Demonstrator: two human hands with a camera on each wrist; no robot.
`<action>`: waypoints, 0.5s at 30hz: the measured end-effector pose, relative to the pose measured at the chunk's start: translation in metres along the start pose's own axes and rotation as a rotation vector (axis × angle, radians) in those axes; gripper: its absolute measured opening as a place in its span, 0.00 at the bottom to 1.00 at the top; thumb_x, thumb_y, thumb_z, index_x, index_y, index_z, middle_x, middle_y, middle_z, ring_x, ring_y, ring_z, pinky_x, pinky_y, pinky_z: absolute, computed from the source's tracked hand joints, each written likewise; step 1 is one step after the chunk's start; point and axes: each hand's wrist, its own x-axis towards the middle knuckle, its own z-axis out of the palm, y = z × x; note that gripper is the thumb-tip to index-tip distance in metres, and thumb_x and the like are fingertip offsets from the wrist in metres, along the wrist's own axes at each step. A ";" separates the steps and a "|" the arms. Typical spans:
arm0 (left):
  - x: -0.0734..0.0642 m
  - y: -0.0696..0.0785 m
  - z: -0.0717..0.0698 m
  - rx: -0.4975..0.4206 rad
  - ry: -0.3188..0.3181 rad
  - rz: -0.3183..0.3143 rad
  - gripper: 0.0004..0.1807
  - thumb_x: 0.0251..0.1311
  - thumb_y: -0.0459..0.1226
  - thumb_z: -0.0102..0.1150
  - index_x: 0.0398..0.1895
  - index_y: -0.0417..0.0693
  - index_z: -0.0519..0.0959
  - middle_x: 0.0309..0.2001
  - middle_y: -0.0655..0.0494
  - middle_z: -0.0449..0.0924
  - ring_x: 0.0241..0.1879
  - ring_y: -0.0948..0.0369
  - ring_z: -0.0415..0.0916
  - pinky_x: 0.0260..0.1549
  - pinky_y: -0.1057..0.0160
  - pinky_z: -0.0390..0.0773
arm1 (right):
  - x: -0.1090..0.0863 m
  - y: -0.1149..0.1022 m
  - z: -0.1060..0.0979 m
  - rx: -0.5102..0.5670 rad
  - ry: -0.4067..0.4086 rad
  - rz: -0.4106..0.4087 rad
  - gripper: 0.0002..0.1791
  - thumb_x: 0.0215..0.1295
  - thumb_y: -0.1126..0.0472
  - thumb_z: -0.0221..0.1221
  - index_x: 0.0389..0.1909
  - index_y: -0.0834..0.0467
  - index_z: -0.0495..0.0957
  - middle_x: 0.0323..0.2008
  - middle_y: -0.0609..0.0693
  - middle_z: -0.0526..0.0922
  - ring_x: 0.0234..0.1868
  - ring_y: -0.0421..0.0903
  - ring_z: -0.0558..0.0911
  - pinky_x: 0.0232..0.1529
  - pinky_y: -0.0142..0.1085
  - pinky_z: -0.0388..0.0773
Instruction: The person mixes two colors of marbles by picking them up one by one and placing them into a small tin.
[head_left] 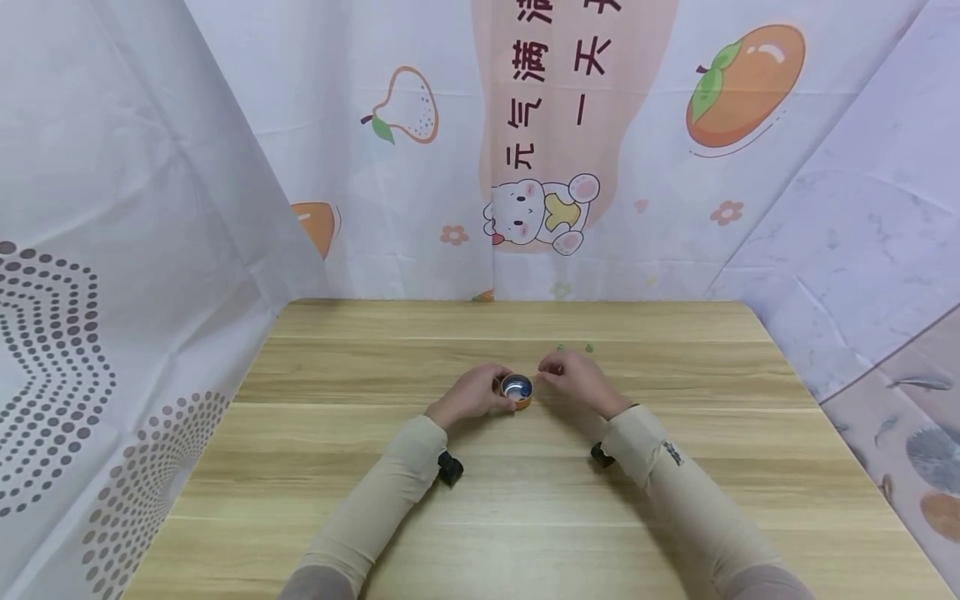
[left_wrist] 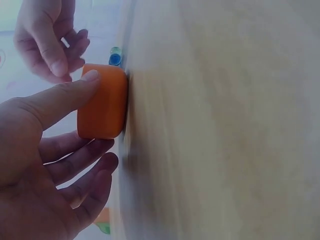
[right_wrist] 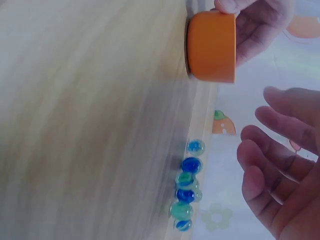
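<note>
A small orange cup (head_left: pixel 522 404) with a shiny metallic inside stands on the wooden table. My left hand (head_left: pixel 477 392) grips it, thumb (left_wrist: pixel 75 92) on the near side and fingers curled about the other; the cup's orange wall (right_wrist: pixel 212 47) also shows in the right wrist view. Something small and blue lies inside the cup. Just right of the rim is my right hand (head_left: pixel 577 379), its fingers (right_wrist: pixel 262 150) loosely bent with nothing between them. Several blue and green glass marbles (right_wrist: pixel 185 195) sit on the table beyond the right hand.
The wooden table (head_left: pixel 495 533) reaches back to a white printed curtain (head_left: pixel 420 208). More patterned cloth (head_left: pixel 112 250) hangs along the left side, and another sheet (head_left: pixel 862 250) on the right. A dark wrist camera (head_left: pixel 450 468) is strapped under the left sleeve.
</note>
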 end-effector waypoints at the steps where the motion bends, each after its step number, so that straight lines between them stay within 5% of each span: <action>1: 0.000 0.000 0.000 0.001 0.002 0.001 0.30 0.52 0.42 0.73 0.59 0.44 0.76 0.51 0.51 0.81 0.51 0.57 0.77 0.54 0.55 0.75 | 0.000 0.002 -0.001 0.000 0.014 0.004 0.08 0.65 0.61 0.61 0.39 0.60 0.85 0.36 0.53 0.86 0.37 0.46 0.82 0.40 0.41 0.79; 8: 0.001 -0.001 -0.003 0.014 0.003 0.009 0.30 0.52 0.42 0.73 0.58 0.45 0.77 0.51 0.52 0.81 0.50 0.58 0.77 0.53 0.56 0.75 | -0.003 0.012 -0.008 -0.021 0.081 0.071 0.08 0.65 0.60 0.62 0.36 0.59 0.86 0.32 0.51 0.84 0.32 0.44 0.79 0.33 0.37 0.75; 15: 0.001 0.000 -0.002 0.012 0.009 0.004 0.32 0.52 0.41 0.73 0.60 0.42 0.75 0.53 0.49 0.80 0.52 0.55 0.76 0.55 0.54 0.74 | -0.005 0.018 -0.017 -0.012 0.093 0.127 0.10 0.67 0.59 0.60 0.38 0.61 0.86 0.37 0.55 0.85 0.36 0.48 0.81 0.37 0.42 0.77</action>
